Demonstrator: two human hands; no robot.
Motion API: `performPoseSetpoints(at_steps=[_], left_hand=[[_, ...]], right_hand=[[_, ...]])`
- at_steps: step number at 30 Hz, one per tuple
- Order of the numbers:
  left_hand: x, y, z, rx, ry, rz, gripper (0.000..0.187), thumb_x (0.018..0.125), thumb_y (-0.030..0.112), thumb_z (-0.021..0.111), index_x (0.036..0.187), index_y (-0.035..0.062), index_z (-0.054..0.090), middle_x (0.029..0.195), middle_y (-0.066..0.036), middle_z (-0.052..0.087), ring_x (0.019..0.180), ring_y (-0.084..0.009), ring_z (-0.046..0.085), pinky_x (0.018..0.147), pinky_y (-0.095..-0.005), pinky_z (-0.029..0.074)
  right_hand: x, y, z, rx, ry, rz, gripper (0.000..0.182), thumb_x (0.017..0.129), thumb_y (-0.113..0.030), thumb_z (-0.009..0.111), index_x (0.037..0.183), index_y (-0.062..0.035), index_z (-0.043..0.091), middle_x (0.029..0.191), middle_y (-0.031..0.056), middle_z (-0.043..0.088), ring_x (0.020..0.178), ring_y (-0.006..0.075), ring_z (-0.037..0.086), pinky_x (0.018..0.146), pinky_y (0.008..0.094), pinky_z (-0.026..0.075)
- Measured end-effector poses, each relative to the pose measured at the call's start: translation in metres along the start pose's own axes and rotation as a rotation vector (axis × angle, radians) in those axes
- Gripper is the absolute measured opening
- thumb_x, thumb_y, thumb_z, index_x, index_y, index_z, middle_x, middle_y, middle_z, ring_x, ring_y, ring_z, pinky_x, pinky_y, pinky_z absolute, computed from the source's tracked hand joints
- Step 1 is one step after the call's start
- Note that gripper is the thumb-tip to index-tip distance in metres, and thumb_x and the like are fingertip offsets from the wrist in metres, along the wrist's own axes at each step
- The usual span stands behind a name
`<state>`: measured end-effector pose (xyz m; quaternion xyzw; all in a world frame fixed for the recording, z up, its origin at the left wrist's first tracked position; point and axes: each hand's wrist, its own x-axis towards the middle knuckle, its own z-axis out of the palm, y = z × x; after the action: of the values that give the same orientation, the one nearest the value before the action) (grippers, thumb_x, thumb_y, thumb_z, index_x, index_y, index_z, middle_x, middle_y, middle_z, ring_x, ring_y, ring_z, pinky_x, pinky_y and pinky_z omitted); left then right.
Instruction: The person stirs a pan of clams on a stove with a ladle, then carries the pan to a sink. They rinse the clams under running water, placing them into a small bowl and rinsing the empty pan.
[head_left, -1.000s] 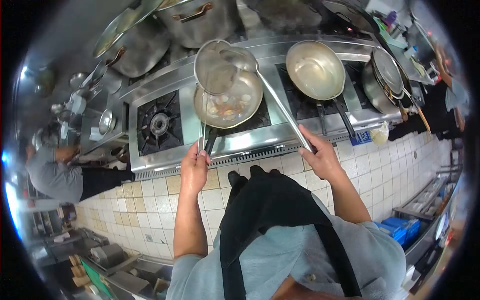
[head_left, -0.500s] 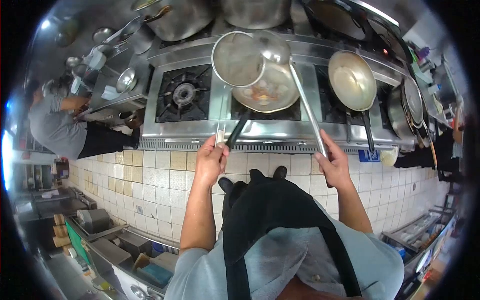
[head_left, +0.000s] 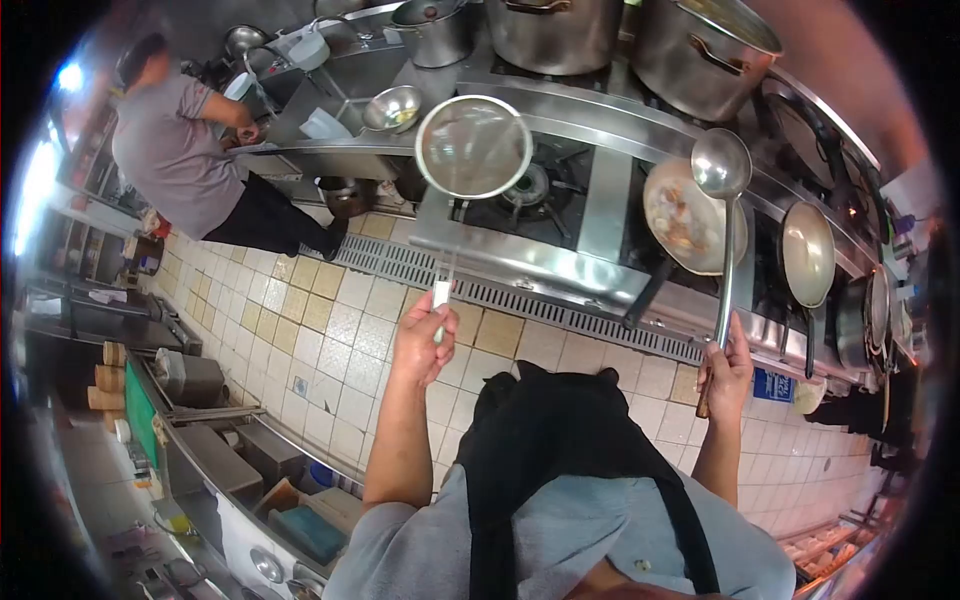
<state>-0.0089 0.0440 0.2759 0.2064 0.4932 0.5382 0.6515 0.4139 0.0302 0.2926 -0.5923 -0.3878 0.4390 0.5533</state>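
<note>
My left hand (head_left: 425,338) is closed round the white handle of a round fine-mesh strainer (head_left: 474,148), which hangs in the air over the left side of the stove and an unused burner (head_left: 528,188). In my right hand (head_left: 727,372) is the long handle of a metal ladle (head_left: 721,165). The ladle's bowl is above the right edge of a frying pan (head_left: 690,225) that holds pieces of food in liquid. That pan sits on a burner, its black handle (head_left: 650,292) pointing toward me.
Big steel pots (head_left: 710,55) stand along the back of the stove. A second pan (head_left: 808,255) rests on the right burner. At the left, a co-worker (head_left: 180,150) stands by a counter with a metal bowl (head_left: 392,108). A floor grate (head_left: 480,282) runs along the stove.
My view has turned left. The strainer has moved from over the food pan to the left, apart from the ladle. The ladle stays by the pan, its bowl now at the pan's right edge.
</note>
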Motion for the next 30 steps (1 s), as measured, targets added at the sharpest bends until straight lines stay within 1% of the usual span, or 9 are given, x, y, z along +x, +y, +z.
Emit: performPoseSetpoints(at_steps=[4,15,17,19,21,22,25,28,30], left_hand=[[0.031,0.050,-0.045,0.024,0.157,0.136,0.023,0.096,0.009,0.046,0.118,0.0078,0.053,0.074,-0.002,0.053,0.040,-0.0071,0.036,0.034,-0.0203,0.028],[0.158,0.152,-0.119,0.157,0.507,0.430,0.043,0.100,0.016,0.048,0.143,0.0112,0.045,0.069,0.003,0.049,0.045,-0.0048,0.038,0.039,-0.0207,0.027],[0.192,0.162,-0.145,0.420,0.581,0.568,0.043,0.100,0.016,0.050,0.142,0.0101,0.048,0.068,0.003,0.050,0.050,-0.0045,0.042,0.045,-0.0222,0.031],[0.235,0.162,-0.178,0.554,0.636,0.657,0.043,0.096,0.012,0.051,0.139,0.0125,0.053,0.071,-0.002,0.056,0.053,-0.0109,0.048,0.047,-0.0239,0.037],[0.261,0.170,-0.190,1.216,0.834,0.775,0.042,0.095,0.017,0.056,0.137,0.0128,0.055,0.079,-0.013,0.067,0.072,-0.0294,0.066,0.062,-0.0387,0.047],[0.269,0.173,-0.184,1.421,0.937,0.593,0.044,0.092,0.017,0.057,0.136,0.0170,0.056,0.085,-0.020,0.067,0.086,-0.0398,0.066,0.072,-0.0453,0.050],[0.320,0.157,-0.241,1.732,0.783,0.355,0.043,0.091,0.016,0.057,0.135,0.0182,0.057,0.082,-0.021,0.067,0.086,-0.0384,0.067,0.076,-0.0458,0.050],[0.335,0.184,-0.245,1.716,0.687,0.280,0.042,0.091,0.015,0.057,0.133,0.0153,0.058,0.088,-0.021,0.067,0.088,-0.0387,0.066,0.078,-0.0455,0.051],[0.342,0.215,-0.237,1.553,0.651,0.475,0.041,0.091,0.015,0.058,0.132,0.0140,0.059,0.092,-0.021,0.067,0.091,-0.0380,0.066,0.079,-0.0451,0.051]], right_hand=[[0.009,-0.007,0.033,0.003,-0.021,-0.029,0.059,0.091,-0.001,0.052,0.147,-0.0007,0.034,0.067,-0.0002,0.051,0.045,0.0050,0.045,0.037,0.0183,0.037],[0.093,-0.015,0.133,0.023,-0.180,0.028,0.059,0.089,0.002,0.053,0.146,-0.0018,0.037,0.074,0.0011,0.054,0.048,0.0059,0.047,0.043,0.0189,0.039],[0.105,-0.023,0.153,0.013,-0.224,0.039,0.060,0.089,0.003,0.054,0.146,0.0003,0.036,0.078,0.0041,0.058,0.049,0.0073,0.048,0.043,0.0210,0.039],[0.111,-0.029,0.169,0.016,-0.215,0.026,0.060,0.088,0.003,0.055,0.146,0.0009,0.036,0.079,0.0041,0.059,0.049,0.0068,0.047,0.043,0.0210,0.038],[0.114,-0.032,0.183,-0.035,-0.207,0.000,0.061,0.088,0.004,0.055,0.145,0.0010,0.037,0.081,0.0039,0.060,0.049,0.0062,0.047,0.043,0.0207,0.039],[0.114,-0.032,0.190,-0.028,-0.179,0.005,0.061,0.087,0.004,0.055,0.146,0.0006,0.037,0.083,0.0040,0.061,0.050,0.0058,0.047,0.043,0.0204,0.039],[0.106,-0.034,0.213,-0.118,-0.064,-0.006,0.063,0.086,0.004,0.054,0.146,0.0001,0.036,0.083,0.0041,0.062,0.049,0.0056,0.047,0.044,0.0197,0.039],[0.090,-0.040,0.242,-0.034,0.030,-0.032,0.062,0.087,0.002,0.054,0.146,0.0000,0.037,0.081,0.0031,0.061,0.049,0.0055,0.046,0.043,0.0195,0.039],[0.081,-0.035,0.257,-0.031,0.127,-0.039,0.062,0.087,0.000,0.055,0.146,-0.0005,0.037,0.078,0.0024,0.058,0.047,0.0058,0.046,0.042,0.0190,0.038]])
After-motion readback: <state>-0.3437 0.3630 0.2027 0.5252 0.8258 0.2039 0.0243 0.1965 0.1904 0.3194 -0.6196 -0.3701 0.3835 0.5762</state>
